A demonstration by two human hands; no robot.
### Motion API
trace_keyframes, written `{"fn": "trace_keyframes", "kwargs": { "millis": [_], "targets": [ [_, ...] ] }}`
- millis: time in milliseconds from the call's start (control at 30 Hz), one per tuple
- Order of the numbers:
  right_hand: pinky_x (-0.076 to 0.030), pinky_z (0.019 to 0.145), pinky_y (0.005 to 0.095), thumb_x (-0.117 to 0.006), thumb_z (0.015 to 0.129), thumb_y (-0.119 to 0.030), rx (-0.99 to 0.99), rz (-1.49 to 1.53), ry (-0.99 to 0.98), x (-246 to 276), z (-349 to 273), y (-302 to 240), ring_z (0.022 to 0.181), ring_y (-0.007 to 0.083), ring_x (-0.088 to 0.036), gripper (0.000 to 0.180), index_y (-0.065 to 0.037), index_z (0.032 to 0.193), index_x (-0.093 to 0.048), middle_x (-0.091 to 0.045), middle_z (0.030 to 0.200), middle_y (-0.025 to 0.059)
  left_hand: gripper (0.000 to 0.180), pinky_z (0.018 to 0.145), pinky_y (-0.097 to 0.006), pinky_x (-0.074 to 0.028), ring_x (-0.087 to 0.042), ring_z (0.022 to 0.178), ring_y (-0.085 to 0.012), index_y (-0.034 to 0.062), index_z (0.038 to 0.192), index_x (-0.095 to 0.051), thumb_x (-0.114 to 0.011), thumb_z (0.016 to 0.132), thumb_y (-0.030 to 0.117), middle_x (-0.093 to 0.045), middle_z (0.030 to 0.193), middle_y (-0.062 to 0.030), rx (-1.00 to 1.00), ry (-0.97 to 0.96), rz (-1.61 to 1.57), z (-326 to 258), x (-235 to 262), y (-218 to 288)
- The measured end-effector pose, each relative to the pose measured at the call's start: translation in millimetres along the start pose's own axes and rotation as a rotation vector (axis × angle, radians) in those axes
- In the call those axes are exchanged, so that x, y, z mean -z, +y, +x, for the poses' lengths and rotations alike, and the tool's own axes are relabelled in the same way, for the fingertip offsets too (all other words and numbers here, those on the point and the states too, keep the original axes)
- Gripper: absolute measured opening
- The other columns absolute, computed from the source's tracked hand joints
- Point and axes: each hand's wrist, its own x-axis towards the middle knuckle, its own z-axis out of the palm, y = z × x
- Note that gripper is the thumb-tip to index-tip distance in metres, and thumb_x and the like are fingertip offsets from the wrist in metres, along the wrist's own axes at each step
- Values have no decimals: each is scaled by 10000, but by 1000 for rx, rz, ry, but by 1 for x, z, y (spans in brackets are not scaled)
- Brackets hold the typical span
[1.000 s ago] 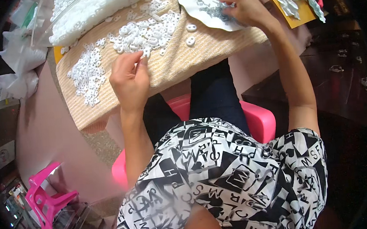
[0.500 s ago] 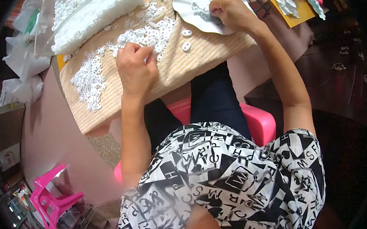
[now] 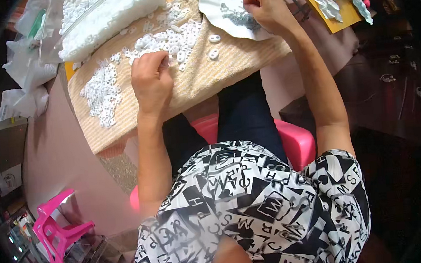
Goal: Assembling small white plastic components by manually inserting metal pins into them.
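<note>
My left hand [image 3: 152, 81] is closed at the near edge of a loose pile of white two-holed plastic pieces [image 3: 180, 43]. A bit of something whitish shows between its thumb and forefinger, probably one such piece. My right hand [image 3: 271, 12] hovers over a white wavy-rimmed dish [image 3: 211, 9], its fingertips pinched together; whatever they hold is too small to make out. Small silvery metal bits [image 3: 239, 18] lie in that dish. Between the hands, two white oval pieces [image 3: 214, 54] rest apart on the striped cloth [image 3: 197, 86].
A second heap of smaller white pieces [image 3: 101, 92] lies at the cloth's left. Behind it stands a clear bag [image 3: 110, 26] full of white pieces. Far right, crumpled white plastic [image 3: 328, 7] sits on a yellow board [image 3: 339, 23]. A pink stool [image 3: 56, 230] stands lower left.
My right hand has risen off the metal bits and moved slightly right and away, uncovering more of them. My left hand has drawn back a little to the left, fingers still closed.
</note>
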Motion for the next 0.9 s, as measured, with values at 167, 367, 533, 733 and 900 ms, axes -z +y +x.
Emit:
{"fn": "trace_keyframes", "kwargs": {
  "millis": [167,367,533,733,900],
  "targets": [
    [-403,536,260,-560,767,-71,-132,3,-41,0,-2,-10,558,124,-494,89,7,807,-568,-549,627,76,73,558,-285,-411,-515,603,-192,21,792,-605,-598,727,-13,-582,719,-89,215,48,-248,-8,5,2],
    [-399,551,218,-580,749,-37,-80,139,12,-3,-8,-9,591,76,-486,72,4,808,-574,-537,625,23,97,545,-206,-396,-493,613,-80,-1,798,-616,-625,707,-31,-587,738,-36,287,52,-481,-11,8,5],
    [-394,584,187,-575,775,-35,-104,311,35,-1,-14,-13,642,55,-490,72,5,834,-585,-547,683,-7,111,549,-184,-388,-483,621,-58,-5,790,-614,-623,690,-51,-587,770,-22,353,55,-586,-13,5,-2],
    [-396,600,178,-568,796,-40,-172,511,-56,5,-20,-35,674,53,-494,87,7,866,-587,-560,736,-8,93,566,-181,-399,-505,644,-61,-7,775,-613,-626,695,-52,-591,775,-23,370,106,-648,-13,7,1],
    [-431,574,202,-564,790,-54,-182,874,-176,-4,-26,-55,623,79,-524,97,6,860,-597,-576,696,26,178,614,-236,-430,-536,676,-142,-32,944,-569,-598,776,21,-586,811,-83,678,28,-1264,-15,21,10]
  ]
}}
